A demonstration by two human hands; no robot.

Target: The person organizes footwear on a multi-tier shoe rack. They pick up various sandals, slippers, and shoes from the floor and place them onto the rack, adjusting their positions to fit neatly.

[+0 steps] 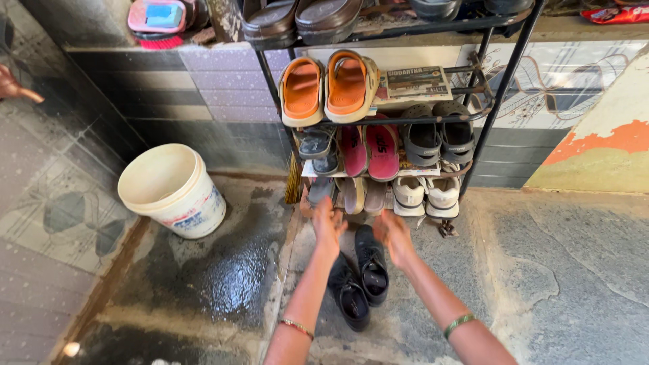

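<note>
Right now I have both hands out over the pair of black shoes on the wet stone floor; left hand and right hand hang open, holding nothing, just before the metal shoe rack; a white bucket stands well left.

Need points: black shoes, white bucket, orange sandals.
black shoes (pixel 371 265), head view, upper of the right-hand shoe
white bucket (pixel 196 203), head view, outer wall
orange sandals (pixel 347 84), head view, footbed of the right-hand sandal
</note>
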